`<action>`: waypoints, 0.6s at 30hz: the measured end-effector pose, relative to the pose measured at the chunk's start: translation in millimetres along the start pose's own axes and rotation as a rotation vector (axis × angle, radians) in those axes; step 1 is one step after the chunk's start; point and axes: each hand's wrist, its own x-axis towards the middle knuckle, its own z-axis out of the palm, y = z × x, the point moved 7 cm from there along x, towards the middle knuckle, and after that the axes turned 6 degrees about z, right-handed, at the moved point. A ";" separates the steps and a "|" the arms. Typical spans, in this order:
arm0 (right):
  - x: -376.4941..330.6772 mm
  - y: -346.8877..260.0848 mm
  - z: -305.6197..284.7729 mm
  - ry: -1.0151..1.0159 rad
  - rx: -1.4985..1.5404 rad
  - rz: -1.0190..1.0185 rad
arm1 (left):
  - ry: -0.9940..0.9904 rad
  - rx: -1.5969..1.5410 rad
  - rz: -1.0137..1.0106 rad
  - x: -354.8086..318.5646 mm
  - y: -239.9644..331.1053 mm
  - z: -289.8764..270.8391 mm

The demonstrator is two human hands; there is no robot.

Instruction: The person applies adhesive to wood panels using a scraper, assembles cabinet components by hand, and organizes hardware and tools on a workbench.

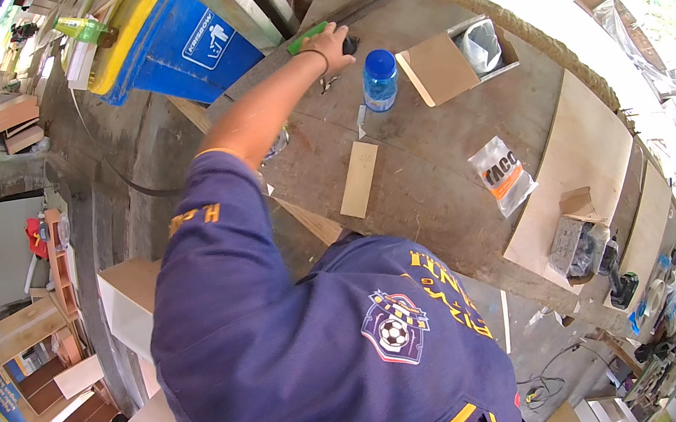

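My left arm stretches away across the worktable [434, 160]. Its hand [325, 48] is near the far edge, fingers bent and closed over a small dark object [350, 44] whose kind I cannot make out. A bright green thing [307, 38], partly covered by the hand, lies right beside it. To the right stands a clear blue plastic jar [380, 82] with a blue lid. A narrow wooden strip [359, 179] lies nearer to me. Farther right is an open cardboard box [441, 69] with a white plastic bag [481, 49] inside. My right hand is out of sight.
A blue bin [163, 50] with a yellow rim stands left of the table. Rightward lie a printed plastic packet [502, 176], a large pale board [576, 171], a small box [577, 243] of plastic-wrapped items and a cordless drill [619, 281]. Cabinets [34, 336] stand far left.
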 end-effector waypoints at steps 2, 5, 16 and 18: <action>1.4 -1.0 0.2 0.000 -0.004 -0.002 | -0.112 0.059 0.005 -30.8 -3.3 -23.5; 8.4 -2.4 3.1 -0.007 -0.008 -0.002 | -0.557 0.200 -0.125 -95.5 -10.3 -53.1; 20.1 -20.9 14.9 -0.032 -0.019 -0.012 | -0.433 0.653 0.277 -213.3 -24.0 -17.2; 19.7 -18.6 9.6 -0.031 -0.016 -0.014 | -0.429 0.611 0.286 -214.0 -32.3 -8.8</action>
